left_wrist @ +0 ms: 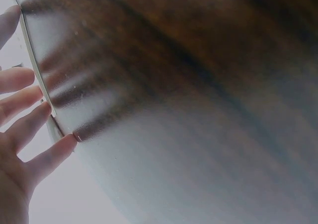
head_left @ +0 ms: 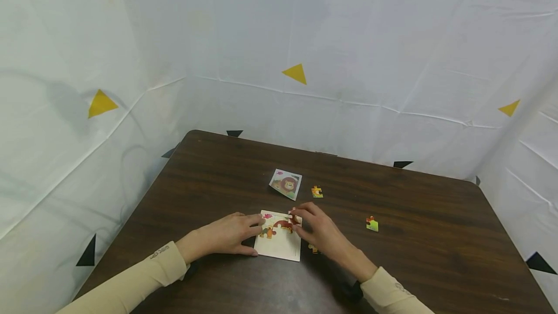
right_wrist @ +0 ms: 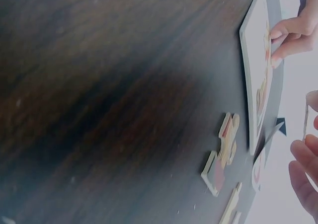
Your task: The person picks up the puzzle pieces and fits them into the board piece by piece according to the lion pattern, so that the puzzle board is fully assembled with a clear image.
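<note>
A pale square puzzle board (head_left: 278, 251) lies on the dark table, with a few picture pieces on its upper part. My left hand (head_left: 231, 234) holds the board steady from its left side, fingertips along the edge and thumb near the lower corner. In the left wrist view its fingers (left_wrist: 30, 127) are spread and fairly straight. With thumb and fingers, my right hand (head_left: 322, 234) pinches a puzzle piece (head_left: 295, 219) over the board's upper right corner. The right wrist view shows that thin piece (right_wrist: 306, 117) edge-on, raised between the fingertips.
A lion picture card (head_left: 286, 184) with a lifted corner lies beyond the board. Loose puzzle pieces lie near it (head_left: 317, 192), farther right (head_left: 372, 224), and partly under my right hand (head_left: 313, 249). White sheeting (head_left: 348, 76) hangs behind the wooden table (head_left: 436, 236).
</note>
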`<state>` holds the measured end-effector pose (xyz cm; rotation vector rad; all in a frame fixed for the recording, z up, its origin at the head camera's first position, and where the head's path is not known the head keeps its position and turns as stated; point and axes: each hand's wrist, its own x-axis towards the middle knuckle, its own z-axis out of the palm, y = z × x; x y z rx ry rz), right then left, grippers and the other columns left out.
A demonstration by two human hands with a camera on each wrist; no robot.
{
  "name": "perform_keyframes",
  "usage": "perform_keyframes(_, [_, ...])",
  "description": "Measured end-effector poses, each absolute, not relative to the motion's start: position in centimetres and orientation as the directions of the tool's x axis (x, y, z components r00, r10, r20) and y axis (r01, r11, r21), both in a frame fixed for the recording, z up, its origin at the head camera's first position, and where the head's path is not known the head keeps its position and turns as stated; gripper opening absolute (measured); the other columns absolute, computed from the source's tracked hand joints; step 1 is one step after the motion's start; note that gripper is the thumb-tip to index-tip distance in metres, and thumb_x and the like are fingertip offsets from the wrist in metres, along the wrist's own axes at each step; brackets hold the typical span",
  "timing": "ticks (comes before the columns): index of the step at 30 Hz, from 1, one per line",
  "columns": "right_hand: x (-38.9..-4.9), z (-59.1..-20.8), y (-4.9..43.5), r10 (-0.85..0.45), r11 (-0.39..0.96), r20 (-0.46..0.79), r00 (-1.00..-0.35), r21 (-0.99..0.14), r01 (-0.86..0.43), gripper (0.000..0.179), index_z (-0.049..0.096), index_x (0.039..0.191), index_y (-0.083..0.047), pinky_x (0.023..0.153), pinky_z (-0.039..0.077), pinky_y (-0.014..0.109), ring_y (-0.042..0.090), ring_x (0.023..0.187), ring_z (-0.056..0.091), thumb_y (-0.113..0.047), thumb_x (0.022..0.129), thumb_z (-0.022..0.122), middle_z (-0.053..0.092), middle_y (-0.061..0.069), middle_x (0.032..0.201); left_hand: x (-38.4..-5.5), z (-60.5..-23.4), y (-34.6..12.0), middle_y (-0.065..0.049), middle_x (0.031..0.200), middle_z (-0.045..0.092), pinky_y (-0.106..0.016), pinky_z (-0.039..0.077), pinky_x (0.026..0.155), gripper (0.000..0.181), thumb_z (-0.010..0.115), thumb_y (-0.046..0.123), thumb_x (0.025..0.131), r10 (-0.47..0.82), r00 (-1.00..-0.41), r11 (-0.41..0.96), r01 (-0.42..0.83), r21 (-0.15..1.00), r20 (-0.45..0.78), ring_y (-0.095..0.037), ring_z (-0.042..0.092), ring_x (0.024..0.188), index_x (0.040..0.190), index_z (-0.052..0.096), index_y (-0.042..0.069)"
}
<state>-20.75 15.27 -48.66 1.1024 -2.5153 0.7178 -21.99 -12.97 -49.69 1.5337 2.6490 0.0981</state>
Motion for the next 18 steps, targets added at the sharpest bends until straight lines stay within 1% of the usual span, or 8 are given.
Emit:
perform_keyframes(5, [-20.6, -48.7, 14.7, -0.608, 0.569, 0.442, -0.659, -0.336, -0.751, 0.038, 0.066, 0.115, -0.004, 0.075, 0.055, 0.031, 0.014, 0.095, 0.06, -0.007, 0.079, 0.079, 0.059, 0.007, 0.11, -22.0, -49.7, -13.0, -0.006, 0.135, 0.052, -0.042, 0.048, 0.094, 0.052, 0.055, 0.058, 0.091, 0.873, -0.488, 0.487, 0.868, 0.093, -0.018, -0.016, 0.055, 0.118, 0.122, 0.06, 0.016])
perform_keyframes(10, [-20.4, -48.8, 14.2, -0.616, 0.56, 0.436, -0.656, -0.343, -0.754, 0.034, 0.066, 0.113, -0.005, 0.075, 0.054, 0.03, 0.015, 0.096, 0.059, -0.009, 0.081, 0.078, 0.059, 0.007, 0.111, -22.1, -49.7, -13.0, -0.005, 0.134, 0.052, -0.042, 0.048, 0.094, 0.051, 0.054, 0.058, 0.09, 0.874, -0.485, 0.484, 0.869, 0.1, -0.011, -0.015, 0.055, 0.116, 0.12, 0.06, 0.017])
perform_keyframes(18, [-20.0, -49.5, 13.7, -0.634, 0.543, 0.423, -0.647, -0.353, -0.762, 0.029, 0.067, 0.112, -0.006, 0.072, 0.053, 0.026, 0.013, 0.09, 0.058, -0.01, 0.084, 0.075, 0.058, 0.007, 0.111, -22.0, -49.8, -13.1, -0.008, 0.138, 0.051, -0.042, 0.048, 0.095, 0.054, 0.055, 0.058, 0.09, 0.872, -0.489, 0.488, 0.869, 0.083, -0.013, -0.018, 0.056, 0.119, 0.123, 0.061, 0.016])
